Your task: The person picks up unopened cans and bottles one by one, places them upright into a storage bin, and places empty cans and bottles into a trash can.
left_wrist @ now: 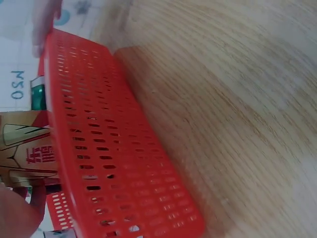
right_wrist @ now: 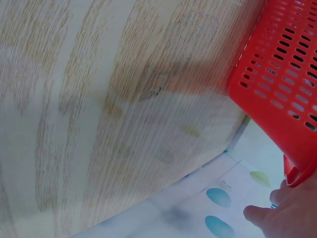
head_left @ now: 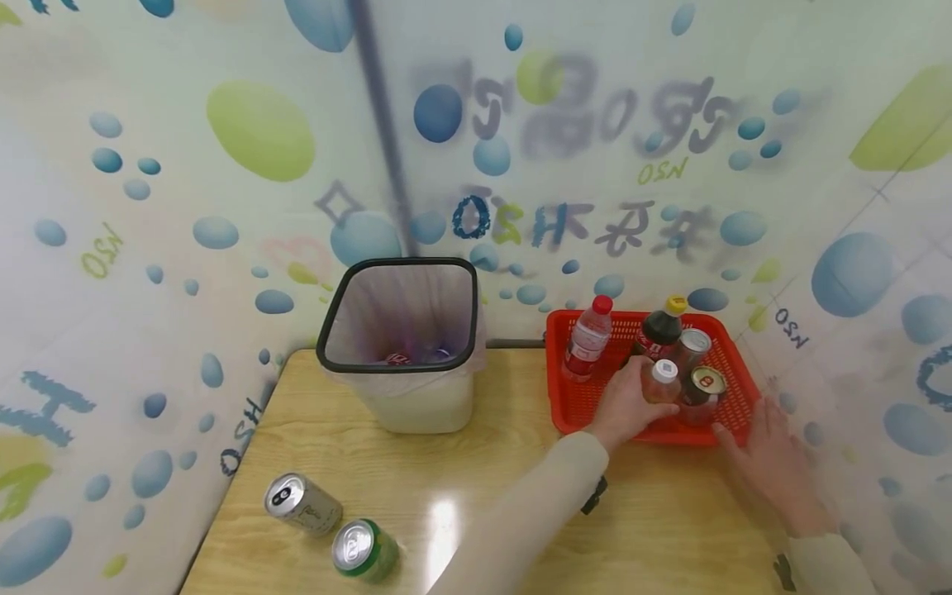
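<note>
A: Where is the white-capped bottle [head_left: 662, 387] held?
B: Within the outline of the red basket [left_wrist: 114, 148], which is set at the far right corner of the table [head_left: 521, 405]. The bottle is gripped, cap up, by the left hand [head_left: 625, 405] — thumb and fingers are clamped round it. Whether the basket's floor is touched cannot be told.
A: And the right hand [head_left: 777, 463]?
B: It is laid at the basket's right rim, near the front corner, its thumb spread apart from the fingers.
A: What else is carried in the basket?
B: A red-capped bottle [head_left: 587, 340] is stood at the left; toward the back are placed a yellow-capped bottle [head_left: 660, 330] and a silver can [head_left: 693, 347], with a gold-topped can [head_left: 705, 388] in front.
A: And beyond it?
B: A bin [head_left: 427, 409] is stood by the table's far edge, left of the basket — lined with a pale bag [head_left: 405, 306]. Near the table's left edge, toward the front, a pale can [head_left: 308, 506] and a green can [head_left: 368, 552] are set close together.
</note>
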Demonstrator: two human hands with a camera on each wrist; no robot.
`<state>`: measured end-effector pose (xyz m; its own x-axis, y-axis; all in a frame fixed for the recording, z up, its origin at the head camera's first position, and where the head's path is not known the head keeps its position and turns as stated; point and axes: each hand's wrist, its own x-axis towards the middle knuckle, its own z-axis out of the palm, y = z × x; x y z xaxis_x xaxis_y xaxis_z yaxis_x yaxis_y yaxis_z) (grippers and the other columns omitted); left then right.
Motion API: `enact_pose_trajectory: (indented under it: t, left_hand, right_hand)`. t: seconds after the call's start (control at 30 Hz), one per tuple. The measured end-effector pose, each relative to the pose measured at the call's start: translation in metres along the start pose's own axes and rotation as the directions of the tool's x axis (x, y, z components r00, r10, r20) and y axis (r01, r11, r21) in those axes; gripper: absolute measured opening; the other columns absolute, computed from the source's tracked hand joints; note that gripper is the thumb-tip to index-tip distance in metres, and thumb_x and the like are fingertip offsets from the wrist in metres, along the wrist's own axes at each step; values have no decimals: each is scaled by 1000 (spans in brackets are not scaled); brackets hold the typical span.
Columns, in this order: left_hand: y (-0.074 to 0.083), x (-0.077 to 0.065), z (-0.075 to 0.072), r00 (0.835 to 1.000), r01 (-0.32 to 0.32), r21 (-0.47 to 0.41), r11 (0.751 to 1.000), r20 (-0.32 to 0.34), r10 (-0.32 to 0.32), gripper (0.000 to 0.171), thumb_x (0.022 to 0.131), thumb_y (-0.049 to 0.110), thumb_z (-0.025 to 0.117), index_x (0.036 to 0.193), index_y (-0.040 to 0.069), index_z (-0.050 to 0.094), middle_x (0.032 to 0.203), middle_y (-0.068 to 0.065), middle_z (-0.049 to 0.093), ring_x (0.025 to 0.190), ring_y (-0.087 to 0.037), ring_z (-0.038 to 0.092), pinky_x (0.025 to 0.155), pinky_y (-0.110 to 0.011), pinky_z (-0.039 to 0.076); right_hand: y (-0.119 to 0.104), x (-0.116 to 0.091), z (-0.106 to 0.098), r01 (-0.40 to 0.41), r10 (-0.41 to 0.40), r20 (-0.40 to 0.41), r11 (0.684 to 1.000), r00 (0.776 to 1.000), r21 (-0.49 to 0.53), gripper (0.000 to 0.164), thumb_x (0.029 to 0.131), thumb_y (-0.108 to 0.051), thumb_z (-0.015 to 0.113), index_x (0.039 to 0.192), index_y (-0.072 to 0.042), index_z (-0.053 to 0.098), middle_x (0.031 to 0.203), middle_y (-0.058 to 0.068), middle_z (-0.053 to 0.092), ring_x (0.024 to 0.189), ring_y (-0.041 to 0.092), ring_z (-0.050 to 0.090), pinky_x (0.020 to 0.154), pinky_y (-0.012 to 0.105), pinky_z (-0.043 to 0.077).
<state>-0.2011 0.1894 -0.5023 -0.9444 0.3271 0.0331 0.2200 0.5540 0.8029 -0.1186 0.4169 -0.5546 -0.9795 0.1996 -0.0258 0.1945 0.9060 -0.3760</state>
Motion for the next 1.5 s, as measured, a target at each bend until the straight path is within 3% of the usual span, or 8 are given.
enact_pose_trajectory:
  t: [0.3, 0.57, 0.87, 1.0, 1.13, 1.2, 1.33, 1.5]
  left_hand:
    - [-2, 10, 12, 998, 13, 39, 999, 57, -15, 66, 72, 31, 87, 123, 28, 45, 119, 15, 56, 107, -3, 54, 94, -28, 47]
    - [-2, 13, 20, 995, 38, 3, 999, 91, -38, 66, 72, 30, 87, 122, 27, 45, 119, 14, 57, 106, -4, 54, 95, -28, 47]
    - [-3, 17, 26, 996, 36, 8, 999, 85, -36, 72, 73, 32, 86, 128, 25, 40, 123, 11, 54, 110, -5, 53, 99, -28, 44]
    - [-1, 17, 28, 993, 74, -1, 997, 90, -74, 78, 72, 32, 86, 133, 25, 37, 129, 10, 51, 114, -7, 52, 100, -30, 43]
    - [-7, 13, 25, 989, 118, 44, 992, 88, -122, 92, 72, 40, 85, 144, 22, 31, 141, 6, 44, 125, -11, 47, 102, -34, 42]
    - [-10, 9, 24, 990, 103, 78, 992, 91, -110, 97, 72, 47, 83, 147, 21, 28, 146, 6, 40, 129, -12, 44, 102, -35, 42]
    - [-9, 0, 18, 996, 6, 153, 988, 91, -20, 100, 74, 59, 75, 151, 22, 23, 152, 7, 32, 135, -11, 37, 103, -34, 41]
    - [0, -15, -3, 995, -55, 222, 974, 94, 35, 102, 74, 66, 71, 152, 27, 19, 157, 10, 19, 141, -11, 26, 104, -35, 40]
  right_hand:
    - [2, 3, 4, 25, -25, -53, 1000, 998, -13, 103, 94, -60, 46, 149, 4, -12, 153, 35, -5, 136, 57, 3, 97, 76, 11]
    - [-1, 1, 1, 13, -13, -30, 1000, 999, -2, 102, 94, -60, 45, 149, 8, -8, 151, 38, -1, 136, 57, 1, 98, 76, 10]
    - [-1, 0, 0, 8, -8, -32, 1000, 999, -8, 103, 93, -62, 44, 149, 2, -15, 153, 34, -6, 136, 57, 1, 95, 78, 8]
    - [-2, 0, 0, 12, -13, -47, 1000, 999, -10, 104, 93, -62, 46, 150, -1, -15, 153, 34, -3, 136, 57, 3, 94, 79, 9]
    - [-2, 2, 7, 26, -26, -47, 1000, 999, -4, 103, 93, -62, 45, 150, -5, -19, 154, 31, -9, 136, 57, 2, 95, 78, 6]
    - [1, 3, 10, 29, -29, -49, 1000, 998, -9, 102, 94, -62, 43, 149, -5, -20, 155, 30, -12, 137, 56, 1, 97, 77, 4]
    - [8, 4, 11, 33, -34, -47, 999, 998, -24, 103, 94, -63, 43, 149, 1, -16, 154, 30, -13, 136, 56, -1, 100, 74, -4]
    - [11, 6, 8, 25, -27, -34, 999, 999, -32, 106, 92, -66, 43, 148, 3, -15, 152, 35, -7, 135, 58, -1, 96, 77, -1]
